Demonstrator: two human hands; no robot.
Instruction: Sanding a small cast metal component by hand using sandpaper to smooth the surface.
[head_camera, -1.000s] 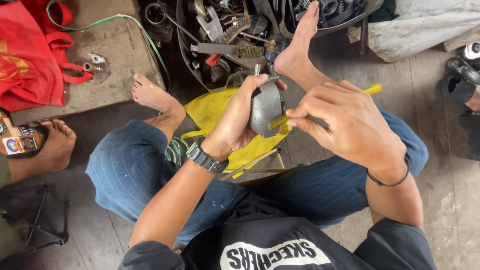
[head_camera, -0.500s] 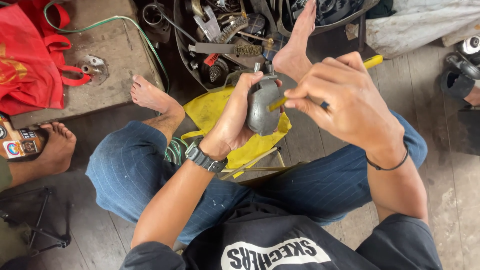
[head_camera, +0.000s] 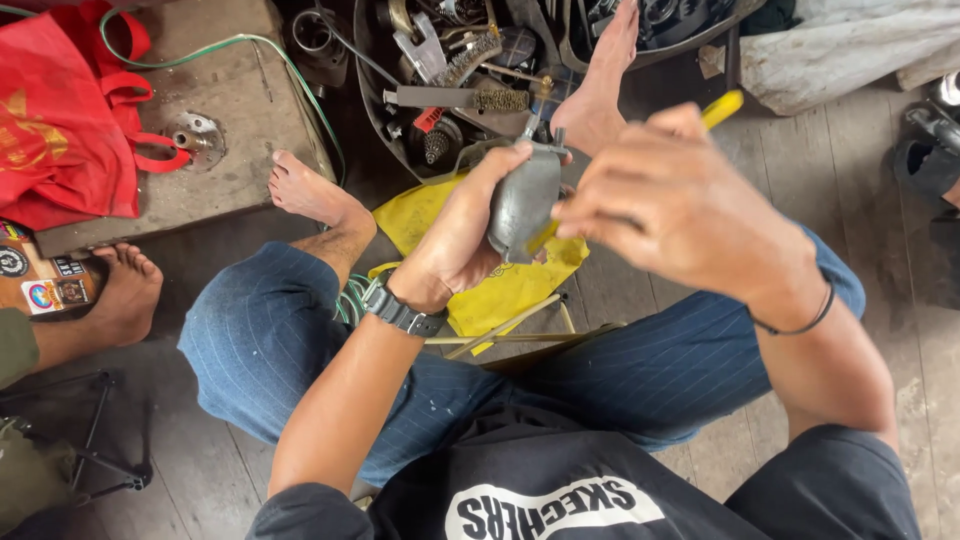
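The tub of tools lies behind the grey metal part. Under the part is a yellow cloth. The left hand grips the part firmly. The right hand, closed around a yellow-handled tool, works just beside it. The tool may slip and hurt the 2 hands, I think.
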